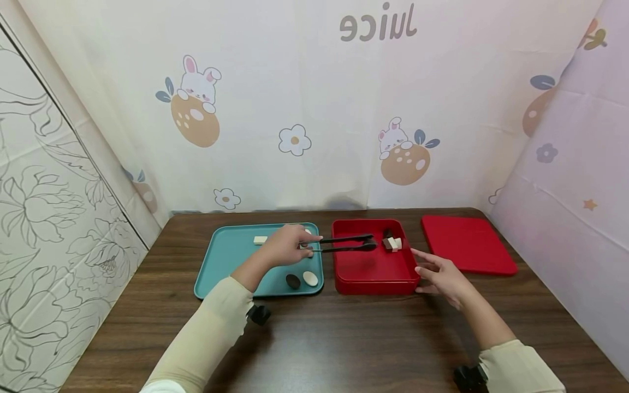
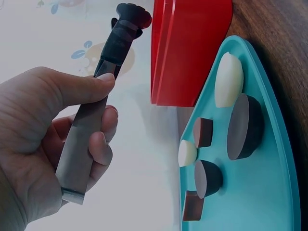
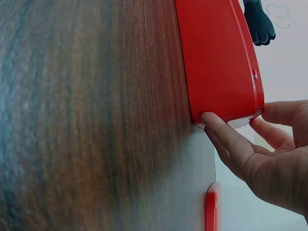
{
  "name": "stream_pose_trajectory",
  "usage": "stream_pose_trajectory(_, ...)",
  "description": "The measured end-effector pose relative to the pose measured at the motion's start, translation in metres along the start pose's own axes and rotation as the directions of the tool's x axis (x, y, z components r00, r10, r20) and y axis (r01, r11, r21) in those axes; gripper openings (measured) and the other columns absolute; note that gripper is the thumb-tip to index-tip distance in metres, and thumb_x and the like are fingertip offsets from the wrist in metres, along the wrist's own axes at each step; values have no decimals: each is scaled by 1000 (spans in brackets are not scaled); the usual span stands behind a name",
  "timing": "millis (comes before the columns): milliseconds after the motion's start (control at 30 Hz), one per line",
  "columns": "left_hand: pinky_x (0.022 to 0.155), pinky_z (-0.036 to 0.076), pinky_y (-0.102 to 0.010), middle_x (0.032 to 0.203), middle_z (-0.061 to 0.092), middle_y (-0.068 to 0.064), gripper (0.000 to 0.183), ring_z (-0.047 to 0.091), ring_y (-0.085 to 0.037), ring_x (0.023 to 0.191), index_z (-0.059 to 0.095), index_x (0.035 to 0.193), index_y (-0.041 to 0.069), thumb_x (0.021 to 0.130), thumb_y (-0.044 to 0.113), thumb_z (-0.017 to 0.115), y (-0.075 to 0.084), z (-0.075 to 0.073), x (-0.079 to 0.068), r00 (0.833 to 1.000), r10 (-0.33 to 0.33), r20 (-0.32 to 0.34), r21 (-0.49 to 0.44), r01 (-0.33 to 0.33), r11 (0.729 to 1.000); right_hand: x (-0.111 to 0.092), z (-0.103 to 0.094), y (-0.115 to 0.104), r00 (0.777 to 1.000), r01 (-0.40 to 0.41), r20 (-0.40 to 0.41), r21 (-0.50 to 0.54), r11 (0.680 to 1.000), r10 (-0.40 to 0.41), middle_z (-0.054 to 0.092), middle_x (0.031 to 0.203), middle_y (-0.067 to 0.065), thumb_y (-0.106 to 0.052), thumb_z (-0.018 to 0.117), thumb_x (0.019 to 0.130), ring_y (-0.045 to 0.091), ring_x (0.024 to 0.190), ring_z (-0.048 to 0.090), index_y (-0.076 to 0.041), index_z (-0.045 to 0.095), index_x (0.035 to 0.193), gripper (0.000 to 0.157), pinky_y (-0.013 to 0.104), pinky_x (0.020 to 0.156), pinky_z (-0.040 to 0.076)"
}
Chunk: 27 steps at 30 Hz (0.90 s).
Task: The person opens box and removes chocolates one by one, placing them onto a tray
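My left hand (image 1: 283, 245) grips a pair of metal tongs (image 2: 86, 139) with black ends, thumb on one side and fingers curled round the other. The tongs' black tips (image 1: 366, 243) hang over the red box (image 1: 375, 287), and I see nothing between them. Inside the box, brown and white chocolate-like pieces (image 1: 391, 244) lie by the right wall. My right hand (image 1: 444, 278) touches that wall from outside, its fingers (image 3: 228, 134) fairly straight. Under the left hand is a teal tray (image 1: 231, 265) bearing a dark oval piece (image 1: 292, 281), a white oval piece (image 1: 310, 278) and several others.
A flat red lid (image 1: 467, 244) lies on the wooden table (image 1: 344, 338) to the right of the box. Behind the table hangs a printed curtain (image 1: 314, 180). A white block (image 1: 260, 240) sits near the tray's far edge.
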State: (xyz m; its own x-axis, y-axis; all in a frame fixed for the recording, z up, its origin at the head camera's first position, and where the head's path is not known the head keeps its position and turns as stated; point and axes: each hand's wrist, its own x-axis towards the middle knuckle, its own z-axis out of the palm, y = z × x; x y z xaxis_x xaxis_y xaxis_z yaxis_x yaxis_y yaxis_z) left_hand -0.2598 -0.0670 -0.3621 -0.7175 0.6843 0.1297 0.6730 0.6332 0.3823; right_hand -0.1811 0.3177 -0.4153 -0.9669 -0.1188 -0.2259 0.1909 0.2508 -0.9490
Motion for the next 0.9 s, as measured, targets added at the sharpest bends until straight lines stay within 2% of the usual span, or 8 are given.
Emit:
stream_pose_trajectory(300, 57, 43, -25, 81, 54, 2, 40, 50, -7, 64, 67, 128, 15, 88, 12, 73, -6, -7, -16, 997, 19, -70, -16, -20, 1000, 1, 0, 1, 1000, -3, 0, 5, 1000, 3, 29, 145, 38, -8, 52, 101, 47, 124, 46, -5, 20, 156, 63, 48, 81, 54)
stream_pose_trajectory(567, 57, 43, -26, 78, 51, 5, 41, 49, -7, 62, 69, 126, 16, 86, 12, 75, -13, -11, -29, 995, -25, -94, -36, 22, 999, 1, 0, 1, 1000, -3, 3, 6, 1000, 2, 29, 145, 38, -8, 52, 101, 48, 124, 45, -5, 19, 156, 64, 47, 82, 54)
stream_pose_trajectory(900, 53, 41, -28, 74, 48, 5, 42, 45, -10, 59, 68, 127, 13, 86, 10, 75, -20, -18, -47, 989, -29, -146, -97, 15, 995, 1, -1, 1, 1000, -6, 6, 6, 1000, 6, 30, 145, 37, -8, 53, 101, 47, 125, 45, -4, 20, 155, 64, 47, 82, 54)
